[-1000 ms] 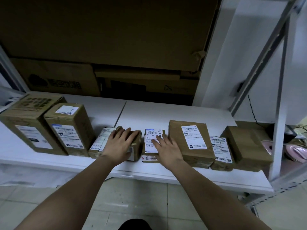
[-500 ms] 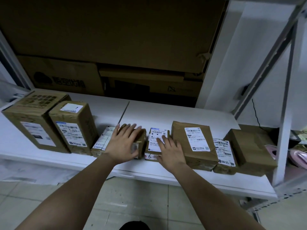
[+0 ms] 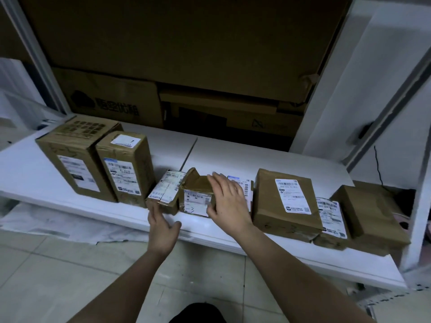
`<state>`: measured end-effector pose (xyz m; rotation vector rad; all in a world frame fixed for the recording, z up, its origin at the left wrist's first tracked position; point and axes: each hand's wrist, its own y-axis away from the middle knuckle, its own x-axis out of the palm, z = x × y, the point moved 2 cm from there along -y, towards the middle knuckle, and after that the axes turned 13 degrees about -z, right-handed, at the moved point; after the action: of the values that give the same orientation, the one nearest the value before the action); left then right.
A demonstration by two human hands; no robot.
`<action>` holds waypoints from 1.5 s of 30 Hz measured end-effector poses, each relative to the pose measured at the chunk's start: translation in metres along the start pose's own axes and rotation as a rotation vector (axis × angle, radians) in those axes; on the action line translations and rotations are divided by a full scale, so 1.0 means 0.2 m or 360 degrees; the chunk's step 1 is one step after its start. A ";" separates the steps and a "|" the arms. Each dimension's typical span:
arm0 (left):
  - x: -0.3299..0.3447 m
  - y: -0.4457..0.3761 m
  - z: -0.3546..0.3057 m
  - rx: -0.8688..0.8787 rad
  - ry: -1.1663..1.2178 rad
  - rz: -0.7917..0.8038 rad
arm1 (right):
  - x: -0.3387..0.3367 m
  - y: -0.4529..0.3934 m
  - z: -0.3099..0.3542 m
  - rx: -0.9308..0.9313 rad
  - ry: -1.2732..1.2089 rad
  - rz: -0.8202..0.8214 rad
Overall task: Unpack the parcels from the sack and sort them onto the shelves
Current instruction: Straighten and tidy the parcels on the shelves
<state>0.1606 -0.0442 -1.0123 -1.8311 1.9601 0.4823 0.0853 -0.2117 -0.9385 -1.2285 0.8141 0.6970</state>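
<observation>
Hiding most of a labelled parcel (image 3: pixel 243 190) behind its fingers, the right hand (image 3: pixel 229 205) curled over a crumpled parcel (image 3: pixel 197 197), thumb at its front face. Labels were too blurred to read. On the shelf (image 3: pixel 256 159), the left hand (image 3: pixel 163 226) lay open, fingertips touching a small parcel (image 3: pixel 165 193).

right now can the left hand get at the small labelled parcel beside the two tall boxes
Probably yes: the left hand hangs open at the shelf edge just in front of that small parcel, with nothing between them.
</observation>
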 end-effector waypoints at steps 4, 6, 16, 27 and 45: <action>0.03 -0.05 -0.05 -0.0346 0.0361 0.0004 | 0.05 -0.07 0.08 -0.0151 0.0058 0.0214; 0.03 -0.05 -0.07 -0.0435 0.0435 0.0034 | 0.07 -0.10 0.10 -0.0136 0.0061 0.0315; 0.04 -0.07 -0.11 -0.0429 0.0509 0.0097 | 0.09 -0.12 0.12 -0.0125 0.0139 0.0418; -0.08 -0.07 -0.05 -0.0525 0.0691 0.0106 | 0.04 -0.24 0.27 -0.0194 -0.0045 0.0025; -0.99 -0.82 -0.24 -0.0043 -0.0232 -0.0739 | 0.16 -0.86 0.83 -0.0006 -0.0118 0.0451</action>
<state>0.3318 0.0881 -0.8648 -2.1155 1.3781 0.4755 0.2700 -0.0840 -0.8521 -1.0944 0.9353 0.9682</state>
